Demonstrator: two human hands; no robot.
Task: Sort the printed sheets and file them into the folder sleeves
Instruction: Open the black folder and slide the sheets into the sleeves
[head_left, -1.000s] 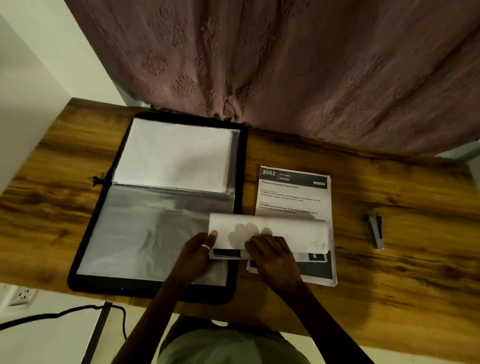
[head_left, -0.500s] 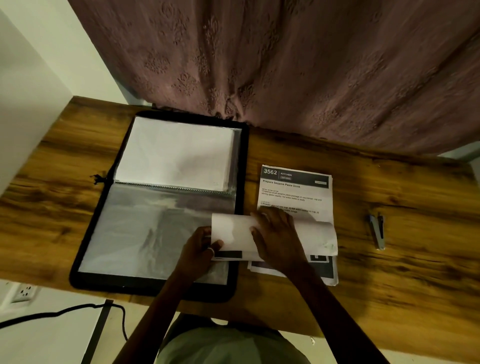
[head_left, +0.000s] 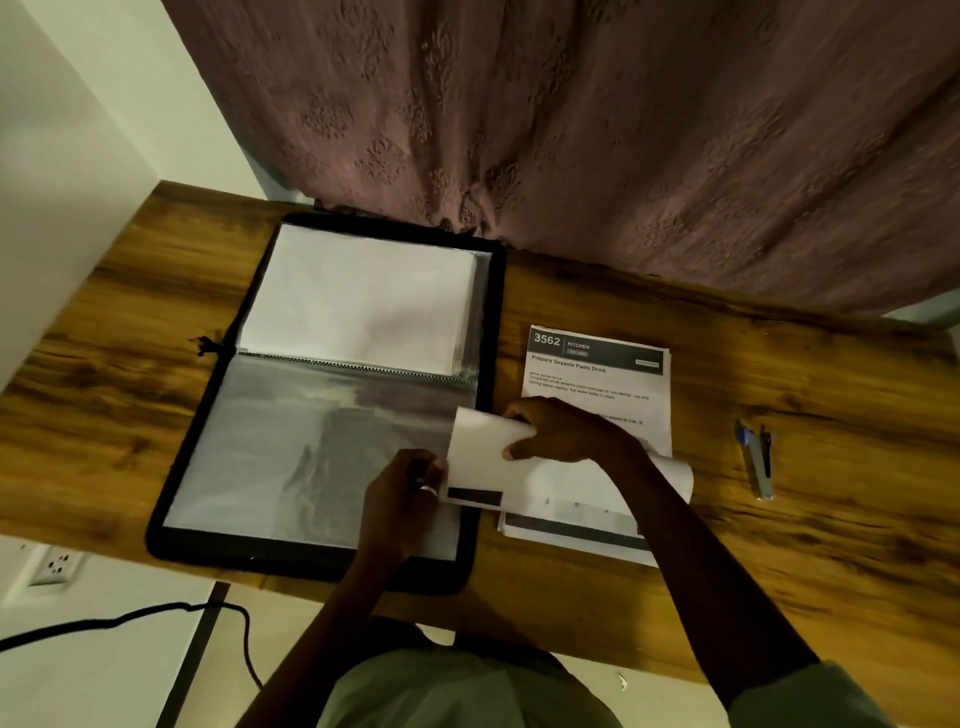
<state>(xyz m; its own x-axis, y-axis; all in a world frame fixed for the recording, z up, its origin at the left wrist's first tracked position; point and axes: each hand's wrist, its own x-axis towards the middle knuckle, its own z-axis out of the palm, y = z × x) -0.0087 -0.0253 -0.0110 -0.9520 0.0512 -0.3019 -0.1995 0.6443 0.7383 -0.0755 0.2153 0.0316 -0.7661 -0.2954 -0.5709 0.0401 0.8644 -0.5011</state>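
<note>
A black folder (head_left: 496, 322) lies open on the wooden table (head_left: 805, 374). Its far page holds white paper (head_left: 363, 301); the near page is a clear plastic sleeve (head_left: 291, 441). To its right lies a stack of printed sheets (head_left: 592, 371) headed "3562 KITCHEN". The top sheet (head_left: 483, 457) is curled back over toward the folder, blank side up. My right hand (head_left: 561, 431) grips its folded far edge. My left hand (head_left: 402, 491) pinches its near left corner at the sleeve's right edge.
A stapler and a blue pen (head_left: 756, 460) lie on the table right of the stack. A mauve curtain (head_left: 571, 130) hangs behind the table. A white wall (head_left: 62, 156) is at left, with a wall socket (head_left: 54, 564) and a black cable (head_left: 130, 618) below.
The curled sheet has shifted left over the folder's edge. My right hand moved from its near side up to its far folded edge; my left hand stayed at the sheet's left corner.
</note>
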